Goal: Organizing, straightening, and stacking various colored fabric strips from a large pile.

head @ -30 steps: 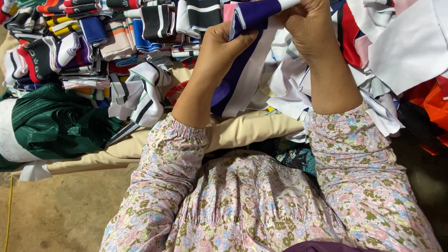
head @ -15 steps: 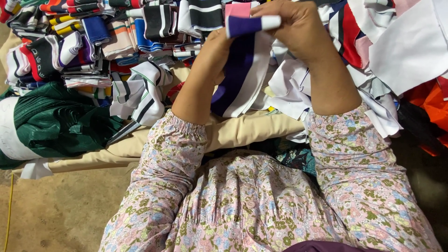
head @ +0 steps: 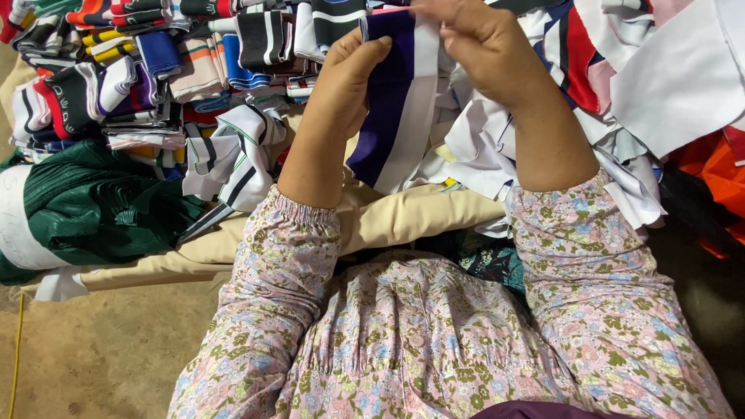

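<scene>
Head view, single frame. Left hand (head: pixel 341 85) and right hand (head: pixel 477 50) are both raised near the top centre of the frame, each closed on the same purple-and-white strip (head: pixel 396 101). Left fingers curl narrow around its left edge; right fingers pinch its top end — the fingertips themselves run to the frame edge, so the exact grip there cannot be told. The strip hangs down between the forearms, its lower end resting just above a beige cloth (head: pixel 403 217) that lies across the middle.

Upper left: folded strips (head: pixel 155 70) in many colours, packed in rows and stacks — judged to be pieces already sorted. Below them, left edge, a dark green bundle (head: pixel 93 202). Upper right: a loose white heap (head: pixel 621 93), unfolded and tangled, with orange fabric (head: pixel 718 171) at the far right — judged as work left.

Progress estimate: mid-way; one strip in hand, sizeable loose heap remains.
</scene>
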